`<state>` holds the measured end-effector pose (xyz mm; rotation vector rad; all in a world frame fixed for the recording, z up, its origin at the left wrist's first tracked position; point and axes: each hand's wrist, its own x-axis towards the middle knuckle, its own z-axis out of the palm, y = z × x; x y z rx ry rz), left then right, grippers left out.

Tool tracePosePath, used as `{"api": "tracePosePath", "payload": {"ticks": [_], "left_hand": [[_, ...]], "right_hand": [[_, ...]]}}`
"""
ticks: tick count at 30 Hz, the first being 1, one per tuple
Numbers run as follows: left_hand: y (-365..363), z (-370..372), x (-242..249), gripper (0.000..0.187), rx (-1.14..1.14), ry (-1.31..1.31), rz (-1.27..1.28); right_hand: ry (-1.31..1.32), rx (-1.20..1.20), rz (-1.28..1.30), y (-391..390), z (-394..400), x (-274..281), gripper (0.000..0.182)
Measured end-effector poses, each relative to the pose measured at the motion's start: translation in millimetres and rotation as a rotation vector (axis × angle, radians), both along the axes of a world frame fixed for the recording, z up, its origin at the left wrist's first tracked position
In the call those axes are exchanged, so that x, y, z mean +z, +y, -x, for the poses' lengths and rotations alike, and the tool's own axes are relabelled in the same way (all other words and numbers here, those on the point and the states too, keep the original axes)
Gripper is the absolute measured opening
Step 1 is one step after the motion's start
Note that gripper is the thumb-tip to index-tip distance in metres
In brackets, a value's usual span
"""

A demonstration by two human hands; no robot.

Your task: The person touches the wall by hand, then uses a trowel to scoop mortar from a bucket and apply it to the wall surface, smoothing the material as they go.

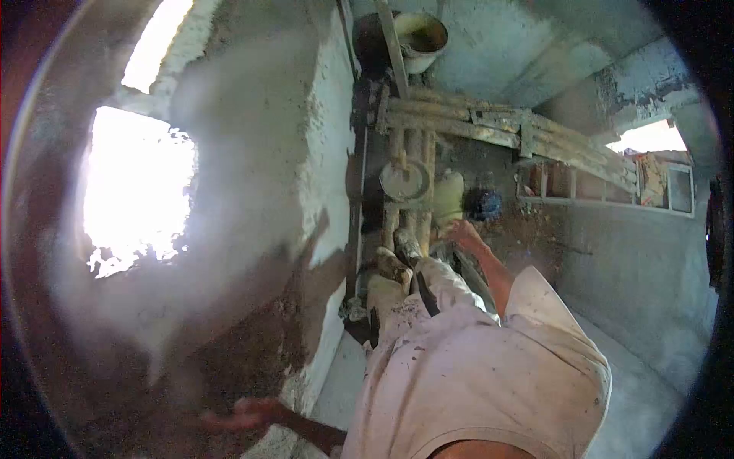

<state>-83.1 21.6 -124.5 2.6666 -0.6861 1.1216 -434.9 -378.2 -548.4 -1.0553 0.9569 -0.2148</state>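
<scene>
My left hand (243,414) is at the lower left, slightly blurred, beside the wet-looking part of the plastered wall (252,191). Its fingers stretch out to the left and nothing shows in them. My right hand (461,234) hangs beside my leg, near the edge of the plank scaffold. Its fingers are too small and smeared to make out. Just beyond that hand lies a pale greenish sack-like thing (449,197). A round pan (404,180) with a tool handle (402,159) in it rests on the planks ahead of my feet.
My feet stand on narrow scaffold poles (417,145). More poles (566,141) run across to the right. A bucket (422,40) sits at the top, by an upright board (391,46). Below right are a blue object (485,205) and a ladder-like frame (604,200). Bright openings pierce the walls.
</scene>
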Motion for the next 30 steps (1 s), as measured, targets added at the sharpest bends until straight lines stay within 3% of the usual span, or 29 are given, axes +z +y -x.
{"api": "tracePosePath", "payload": {"ticks": [2, 4, 5, 6, 9, 11, 12, 13, 14, 15, 18, 19, 21, 22, 24, 25, 27, 29, 30], "left_hand": [[-35, 31, -40, 0.071, -0.159, 0.182, -0.016], [-56, 58, -63, 0.067, -0.264, 0.317, 0.063], [-63, 61, -71, 0.064, -0.375, 0.45, 0.13], [-63, 57, -75, 0.064, -0.387, 0.456, 0.13], [-46, 42, -84, 0.058, -0.27, 0.487, 0.115], [-36, 32, -98, 0.054, -0.352, 0.473, 0.017], [-33, 31, -112, 0.054, -0.359, 0.48, 0.014], [-34, 35, -130, 0.053, -0.504, 0.58, 0.003], [-31, 41, -148, 0.051, -0.643, 0.684, -0.014], [-19, 51, -178, 0.051, -0.681, 0.89, 0.042], [-43, 70, -263, 0.051, -0.615, 1.377, 0.124], [-56, 78, -294, 0.051, -0.616, 1.388, 0.13], [-74, 90, -375, 0.054, -0.247, 1.773, 0.794], [-81, 90, -419, 0.054, -0.247, 1.768, 0.81], [-86, 93, -503, 0.055, -0.027, 2.041, 1.33], [-94, 98, -538, 0.059, -0.195, 2.01, 1.197], [-135, 88, -589, 0.062, -0.039, 2.086, 1.164], [-167, 78, -642, 0.065, -0.141, 2.115, 1.182], [-184, 73, -666, 0.067, -0.246, 2.139, 1.188]], "right_hand": [[0.42, 0.334, 0.439, 32, 60, -36, 0.05], [0.833, 0.491, 0.532, 58, 76, -5, 0.044], [0.922, 0.446, 0.359, 66, 76, 23, 0.041], [0.93, 0.436, 0.355, 71, 85, 19, 0.041], [0.834, 0.599, 0.359, 98, 105, 10, 0.066], [0.674, 0.192, 0.273, 108, 92, -7, 0.079], [0.641, 0.087, 0.153, 101, 75, -5, 0.08], [0.61, -0.026, 0.039, 93, 56, 1, 0.082], [0.705, 0.161, 0.175, 88, 45, -7, 0.08], [0.793, 0.353, 0.309, 85, 33, -20, 0.078], [0.661, 0.23, 0.357, 54, -10, -80, 0.069], [0.608, 0.229, 0.343, 39, -18, -99, 0.07], [0.639, 0.266, 0.379, 4, -48, -129, 0.071], [0.72, 0.304, 0.439, -21, -75, -135, 0.073], [0.762, 0.355, 0.728, -58, -100, -184, 0.076], [0.745, 0.333, 0.627, -73, -115, -196, 0.076], [0.717, 0.313, 0.553, -114, -147, -232, 0.077], [0.745, 0.262, 1.052, -139, -161, -291, 0.078], [0.743, 0.267, 1.058, -151, -168, -311, 0.078]]}}
